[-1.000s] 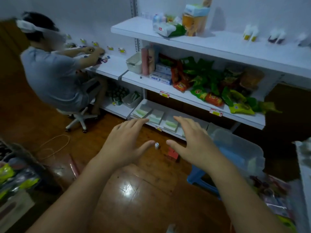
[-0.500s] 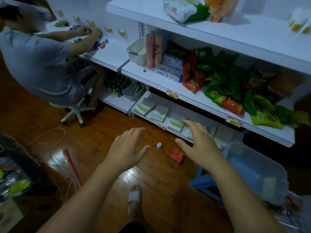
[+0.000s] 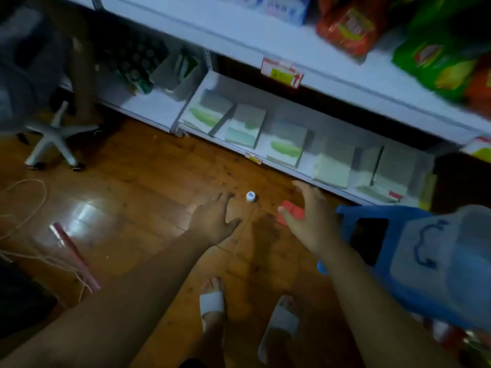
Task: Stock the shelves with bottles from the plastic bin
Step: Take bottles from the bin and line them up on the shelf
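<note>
A small white bottle (image 3: 250, 196) stands on the wooden floor (image 3: 127, 197), just in front of the bottom shelf (image 3: 305, 171). It lies between the left hand (image 3: 215, 221) and the right hand (image 3: 310, 216), just past the left fingertips and touching neither. It appears upright, cap up and long axis vertical. Both hands are spread, fingers relaxed, and hold nothing.

A small shop: long white metal shelves (image 3: 345, 75) with red-and-yellow price tags (image 3: 282, 73), stocked with green and orange snack bags (image 3: 435, 62).
</note>
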The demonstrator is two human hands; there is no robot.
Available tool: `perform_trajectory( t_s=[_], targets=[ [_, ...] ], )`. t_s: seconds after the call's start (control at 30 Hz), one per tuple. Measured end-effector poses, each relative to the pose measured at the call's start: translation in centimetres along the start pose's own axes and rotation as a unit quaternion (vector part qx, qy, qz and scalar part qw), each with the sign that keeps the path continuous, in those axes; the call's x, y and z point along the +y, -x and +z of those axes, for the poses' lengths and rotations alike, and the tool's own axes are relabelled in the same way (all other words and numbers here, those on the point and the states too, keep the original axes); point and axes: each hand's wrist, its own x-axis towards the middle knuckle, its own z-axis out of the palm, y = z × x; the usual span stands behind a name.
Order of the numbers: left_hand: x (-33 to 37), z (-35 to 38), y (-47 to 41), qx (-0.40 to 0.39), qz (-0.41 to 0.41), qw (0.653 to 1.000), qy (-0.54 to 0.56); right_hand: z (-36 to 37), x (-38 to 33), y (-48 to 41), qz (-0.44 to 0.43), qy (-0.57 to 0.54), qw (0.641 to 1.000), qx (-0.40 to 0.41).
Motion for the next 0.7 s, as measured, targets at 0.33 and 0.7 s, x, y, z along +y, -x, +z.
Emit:
perform_trajectory(
  t_s=[0.33,0.7],
  targets=[
    [-13.0,30.7,-26.5,0.016,-0.023,0.994,0.105,28.5,21.2,-21.9,-0.019,0.056,0.995,-0.075],
    [-16.4,36.4,-33.8,0.121,0.054,0.964,0.230,38.5,23.6,-33.2,-0.070,0.032,0.994,-0.082]
  ],
)
